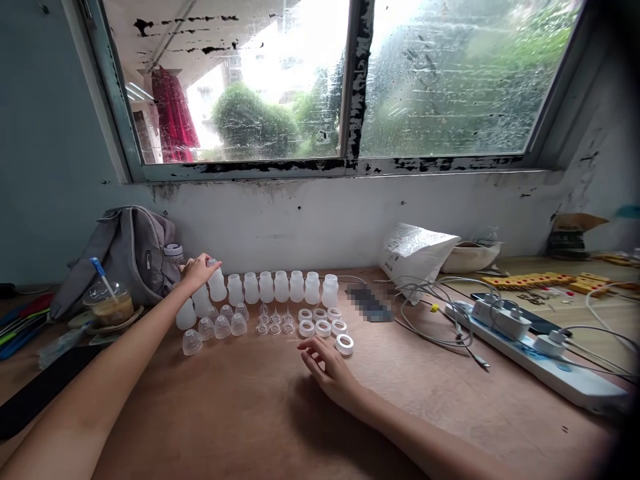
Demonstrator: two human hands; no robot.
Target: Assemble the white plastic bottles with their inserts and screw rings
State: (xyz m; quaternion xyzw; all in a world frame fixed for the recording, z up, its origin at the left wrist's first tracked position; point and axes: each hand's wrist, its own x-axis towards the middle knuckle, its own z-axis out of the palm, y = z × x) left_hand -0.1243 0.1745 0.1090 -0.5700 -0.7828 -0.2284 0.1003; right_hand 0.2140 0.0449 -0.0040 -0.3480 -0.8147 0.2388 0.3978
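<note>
My left hand (199, 272) reaches to the left end of a row of frosted white bottles (281, 287), its fingers closed at the top of one bottle (217, 287); what they grip is too small to make out. Above the table, near the white rings (323, 327), my right hand (327, 370) is held with its fingers loosely bent and apart, holding nothing. One ring (345, 344) lies just beyond it. Clear dome caps (223, 327) stand in front of the bottles at left. Between caps and rings lie several clear nipple-shaped pieces (275, 323).
At the left are a grey backpack (135, 247) and an iced drink cup (113, 307). A white power strip (565, 373) with tangled cables (430, 327) lies at the right. A silvery white bag (413, 257) stands by the wall under the window.
</note>
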